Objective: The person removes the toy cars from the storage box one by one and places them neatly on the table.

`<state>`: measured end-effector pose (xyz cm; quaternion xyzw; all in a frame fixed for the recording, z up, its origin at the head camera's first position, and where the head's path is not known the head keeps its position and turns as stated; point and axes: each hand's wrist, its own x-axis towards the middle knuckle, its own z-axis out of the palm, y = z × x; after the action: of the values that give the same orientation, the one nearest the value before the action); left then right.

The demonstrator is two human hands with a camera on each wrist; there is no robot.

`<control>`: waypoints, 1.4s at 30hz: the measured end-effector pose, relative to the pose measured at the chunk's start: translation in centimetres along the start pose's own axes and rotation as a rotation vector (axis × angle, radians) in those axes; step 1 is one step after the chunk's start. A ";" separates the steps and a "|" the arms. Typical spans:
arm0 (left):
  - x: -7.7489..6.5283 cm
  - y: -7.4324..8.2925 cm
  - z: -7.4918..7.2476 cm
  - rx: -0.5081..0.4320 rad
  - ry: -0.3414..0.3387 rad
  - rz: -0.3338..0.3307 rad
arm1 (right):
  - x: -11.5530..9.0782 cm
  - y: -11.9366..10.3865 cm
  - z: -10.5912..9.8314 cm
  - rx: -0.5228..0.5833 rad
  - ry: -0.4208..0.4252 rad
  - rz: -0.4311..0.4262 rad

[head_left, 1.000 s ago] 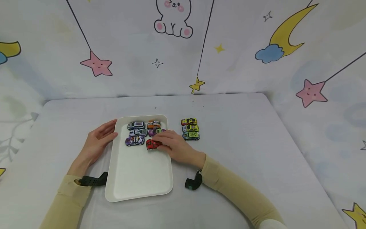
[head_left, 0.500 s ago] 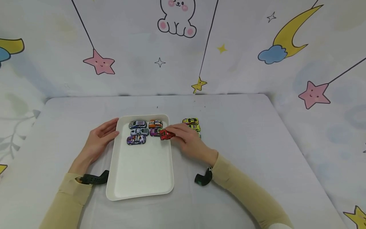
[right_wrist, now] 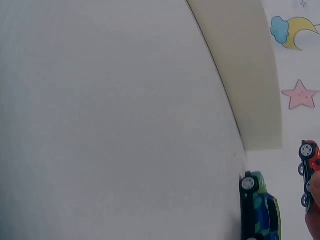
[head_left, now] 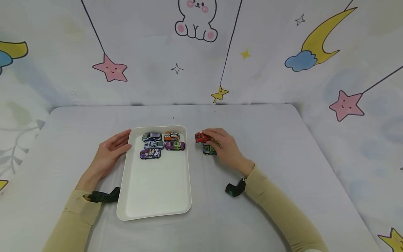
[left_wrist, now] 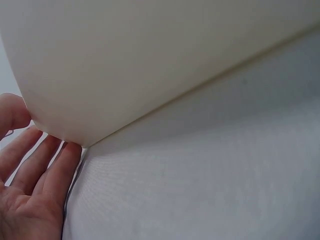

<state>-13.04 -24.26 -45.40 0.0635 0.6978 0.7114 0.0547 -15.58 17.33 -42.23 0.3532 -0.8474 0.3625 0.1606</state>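
Note:
My right hand [head_left: 228, 148] holds a small red toy car [head_left: 200, 137] by its right end, over the toy cars right of the tray. Below it shows a green toy car [head_left: 209, 150]; the hand and red car mostly hide the yellow ones behind. In the right wrist view, the red car's wheels are off the table, with a fingertip [right_wrist: 314, 225] on it and the green car lower down. My left hand [head_left: 108, 154] touches the left side of the white tray [head_left: 157, 189], its fingers [left_wrist: 65, 167] extended against the outer wall.
Several toy cars stand in the tray's far part: a striped one [head_left: 152, 137], a pale one [head_left: 154, 145], a dark purple one [head_left: 150, 153], an orange one [head_left: 171, 136] and a purple-green one [head_left: 175, 145]. A printed cloth [head_left: 151, 52] rises behind the white table.
My right hand has lifted the red toy car out of the tray and carried it right, over the row of cars there. My left hand stays at the tray's side.

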 end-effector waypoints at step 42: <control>0.0 0.2 0.1 0.013 0.002 -0.012 | -2.8 6.4 -1.4 -0.038 0.138 0.354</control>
<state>-13.00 -24.18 -45.19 0.0591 0.7029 0.7065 0.0576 -18.16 22.76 -45.96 0.1699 -0.8900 0.3923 0.1586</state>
